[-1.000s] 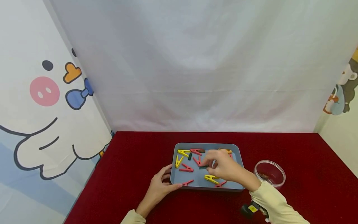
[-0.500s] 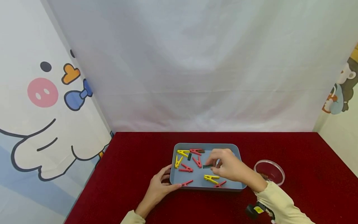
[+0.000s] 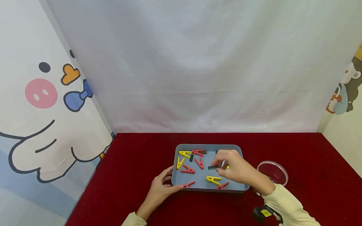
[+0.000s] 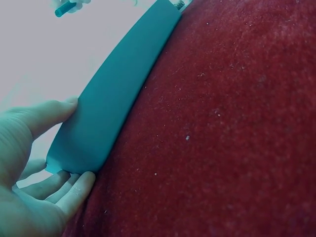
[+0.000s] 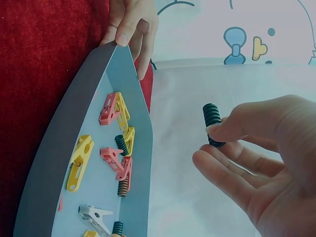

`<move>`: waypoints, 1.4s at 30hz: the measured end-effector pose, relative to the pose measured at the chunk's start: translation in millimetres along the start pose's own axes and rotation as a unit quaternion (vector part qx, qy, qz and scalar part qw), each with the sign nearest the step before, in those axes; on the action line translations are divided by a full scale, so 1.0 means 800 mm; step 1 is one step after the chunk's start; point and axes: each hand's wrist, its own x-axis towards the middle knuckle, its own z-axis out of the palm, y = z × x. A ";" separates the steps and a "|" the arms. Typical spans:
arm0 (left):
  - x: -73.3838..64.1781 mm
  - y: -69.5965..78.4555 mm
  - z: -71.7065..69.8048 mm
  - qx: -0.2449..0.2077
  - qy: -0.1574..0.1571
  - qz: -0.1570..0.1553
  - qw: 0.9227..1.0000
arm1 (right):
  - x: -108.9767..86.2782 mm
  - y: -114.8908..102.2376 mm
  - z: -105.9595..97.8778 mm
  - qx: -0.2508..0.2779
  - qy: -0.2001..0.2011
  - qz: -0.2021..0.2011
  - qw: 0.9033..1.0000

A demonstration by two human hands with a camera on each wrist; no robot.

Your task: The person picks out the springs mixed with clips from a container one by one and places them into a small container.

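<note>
My right hand pinches a dark green coil spring between thumb and fingertips, above the blue-grey tray. My left hand grips the tray's near left corner, thumb at the rim and fingers round the outer wall, as the left wrist view also shows. Inside the tray lie several red clips and yellow clips. The right wrist view adds a white clip, another dark green spring and a brown spring there. Part of the tray's right side is hidden behind my right hand.
A clear round container stands to the right of the tray, partly covered by my right forearm. Dark red cloth covers the table. A pale curtain rises behind it, with printed cartoon sheets at both sides.
My right hand has drifted a little to the right over the tray with the spring still pinched. The left hand and the tray stay almost in place.
</note>
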 end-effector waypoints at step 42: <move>-0.017 0.038 -0.003 -0.013 -0.006 0.001 1.000 | -0.042 0.001 -0.038 -0.021 0.040 -0.016 0.999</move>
